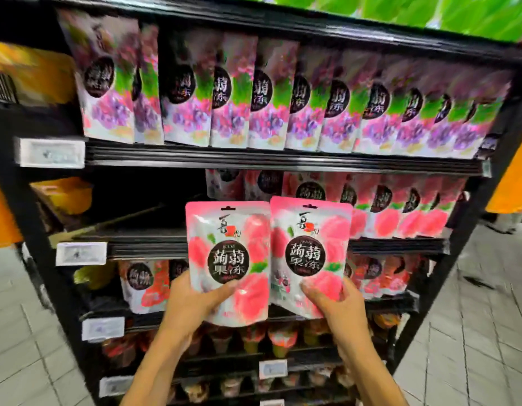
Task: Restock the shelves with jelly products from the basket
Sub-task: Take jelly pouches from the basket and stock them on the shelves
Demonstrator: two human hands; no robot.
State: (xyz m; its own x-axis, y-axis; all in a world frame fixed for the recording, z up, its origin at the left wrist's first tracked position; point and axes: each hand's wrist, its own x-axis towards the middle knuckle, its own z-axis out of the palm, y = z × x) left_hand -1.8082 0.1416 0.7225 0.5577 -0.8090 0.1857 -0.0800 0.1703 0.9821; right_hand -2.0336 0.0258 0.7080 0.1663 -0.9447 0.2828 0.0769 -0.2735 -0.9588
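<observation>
The left hand (192,300) is gripping the lower edge of one glossy pink peach-printed jelly pouch (228,259), while the right hand (336,303) is gripping a second matching pink pouch (309,253). Both are being held upright, side by side, before the black shelf rack's (154,247) half-filled peach row (400,209).

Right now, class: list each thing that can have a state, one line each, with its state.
left pink pouch: upright, held, unshelved
right pink pouch: upright, held, unshelved
left hand: grips left pink pouch's bottom
right hand: grips right pink pouch's bottom
second shelf: right part stocked, left part without pouches
</observation>
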